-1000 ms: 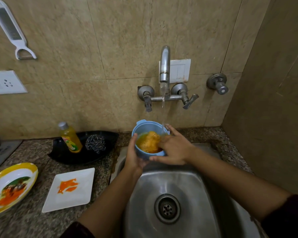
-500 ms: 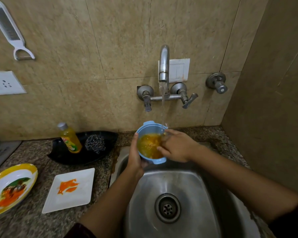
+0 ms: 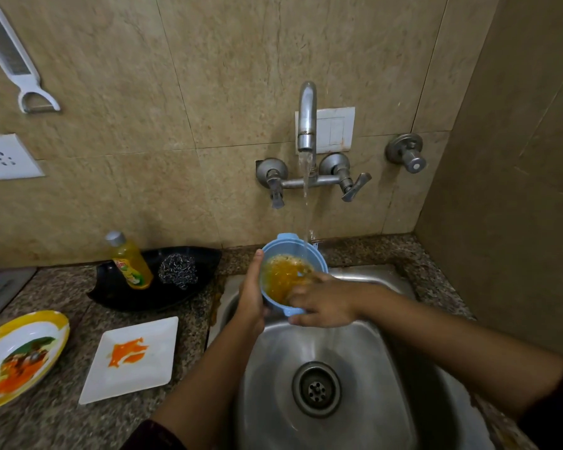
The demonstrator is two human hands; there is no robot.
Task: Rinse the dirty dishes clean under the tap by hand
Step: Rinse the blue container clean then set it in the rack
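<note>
Head view: at the centre of the frame, above the back edge of the sink (image 3: pixel 364 362), the left hand (image 3: pixel 251 298) grips a blue bowl (image 3: pixel 281 249) by its left side, tilted toward the camera under water (image 3: pixel 306 196) running from the tap (image 3: pixel 307 115). Orange residue (image 3: pixel 280 280) coats its inside. The right hand (image 3: pixel 327 303) lies uncurled, fingers pressing inside the bowl, thumb under its near rim. At lower left a stained square plate (image 3: pixel 150 375) and a yellow-rimmed plate (image 3: pixel 59 323) sit on the counter (image 3: pixel 62 300).
</note>
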